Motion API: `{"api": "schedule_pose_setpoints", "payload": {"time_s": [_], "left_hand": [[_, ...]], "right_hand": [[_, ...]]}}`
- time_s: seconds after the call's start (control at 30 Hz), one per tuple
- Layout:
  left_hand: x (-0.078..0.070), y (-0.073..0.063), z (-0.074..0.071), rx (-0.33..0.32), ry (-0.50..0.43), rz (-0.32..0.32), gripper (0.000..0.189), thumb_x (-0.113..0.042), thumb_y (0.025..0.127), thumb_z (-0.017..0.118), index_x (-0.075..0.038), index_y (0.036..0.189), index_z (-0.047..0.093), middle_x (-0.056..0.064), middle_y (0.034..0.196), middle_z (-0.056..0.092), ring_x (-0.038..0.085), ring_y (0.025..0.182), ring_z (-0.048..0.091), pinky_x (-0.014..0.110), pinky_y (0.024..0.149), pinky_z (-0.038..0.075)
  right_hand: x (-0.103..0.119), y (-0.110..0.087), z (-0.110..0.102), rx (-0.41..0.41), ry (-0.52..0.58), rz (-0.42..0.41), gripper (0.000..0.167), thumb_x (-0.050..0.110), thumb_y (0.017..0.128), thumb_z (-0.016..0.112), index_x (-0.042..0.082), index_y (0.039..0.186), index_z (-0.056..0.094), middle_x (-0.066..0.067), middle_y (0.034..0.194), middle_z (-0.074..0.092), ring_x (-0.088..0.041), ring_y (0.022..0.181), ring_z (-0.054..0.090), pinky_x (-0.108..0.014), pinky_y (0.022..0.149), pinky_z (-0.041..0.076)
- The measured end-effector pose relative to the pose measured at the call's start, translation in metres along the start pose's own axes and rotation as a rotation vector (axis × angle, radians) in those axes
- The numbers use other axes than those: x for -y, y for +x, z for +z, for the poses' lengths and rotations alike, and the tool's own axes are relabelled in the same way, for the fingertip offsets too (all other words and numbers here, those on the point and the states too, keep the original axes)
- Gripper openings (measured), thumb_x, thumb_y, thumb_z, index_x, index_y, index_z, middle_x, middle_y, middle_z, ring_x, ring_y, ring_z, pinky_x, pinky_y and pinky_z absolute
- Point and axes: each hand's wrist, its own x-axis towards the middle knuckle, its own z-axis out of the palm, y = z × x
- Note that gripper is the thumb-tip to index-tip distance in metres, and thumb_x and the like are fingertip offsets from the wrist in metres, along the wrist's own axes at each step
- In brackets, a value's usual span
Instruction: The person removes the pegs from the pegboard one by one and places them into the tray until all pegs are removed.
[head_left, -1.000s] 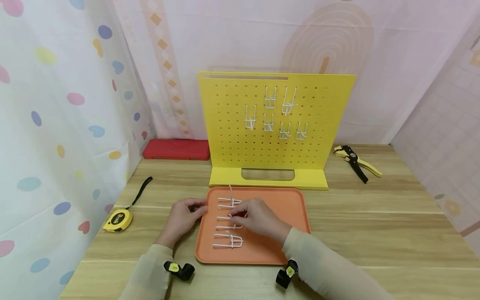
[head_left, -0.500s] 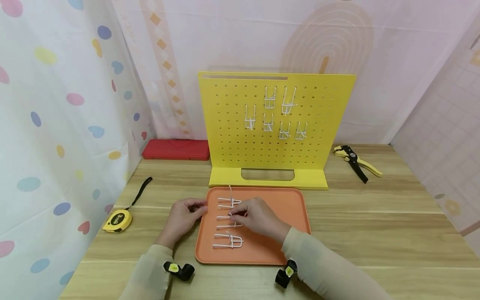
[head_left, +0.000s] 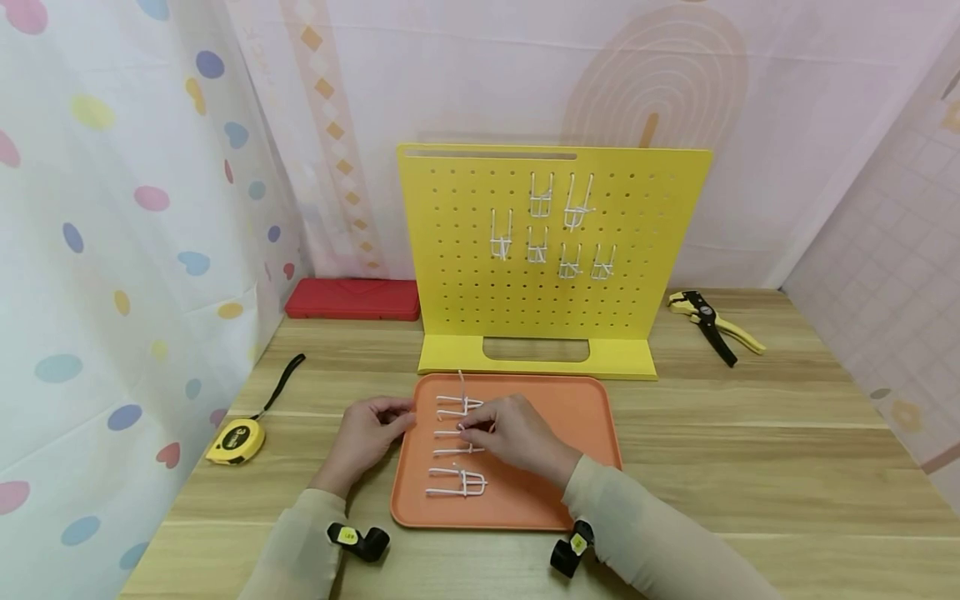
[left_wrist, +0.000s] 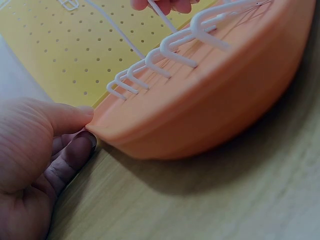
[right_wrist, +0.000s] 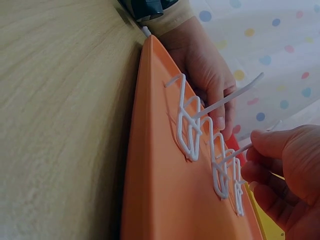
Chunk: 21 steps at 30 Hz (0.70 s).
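Observation:
An orange tray (head_left: 570, 417) lies on the wooden table before a yellow pegboard (head_left: 465, 292) that carries several white wire hooks (head_left: 540, 197). Three more white hooks lie in the tray's left half: top (head_left: 456, 406), middle (head_left: 448, 452) and bottom (head_left: 457, 482). My right hand (head_left: 467, 429) pinches the middle hook's wire (right_wrist: 227, 156) between thumb and fingers (right_wrist: 270, 145). My left hand (head_left: 401, 419) holds the tray's left rim (left_wrist: 150, 127), thumb (left_wrist: 70, 117) on top and a finger (left_wrist: 80, 147) curled under it.
A red flat box (head_left: 352, 298) lies left of the pegboard. A yellow tape measure (head_left: 235, 440) sits near the table's left edge by a dotted curtain. Yellow-black pliers (head_left: 712, 321) lie at the back right. Bare wood (head_left: 750, 467) stretches right of the tray.

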Motion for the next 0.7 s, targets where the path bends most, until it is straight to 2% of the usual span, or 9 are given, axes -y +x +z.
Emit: {"api": "schedule_pose_setpoints", "payload": {"time_s": [0.7], "left_hand": [[0.0002,0.0001,0.0003,-0.005,-0.006,-0.001,0.02,-0.015,0.087,0.073,-0.007,0.105,0.074,0.003,0.089,0.07,0.015,0.08,0.06,0.024,0.068,0.049]], "right_hand": [[0.0005,-0.0002,-0.0001,0.005,-0.012,0.029,0.012,0.021,0.087,0.073,0.016,0.097,0.079,0.011,0.09,0.072,0.004,0.07,0.059,-0.018,0.06,0.048]]}}
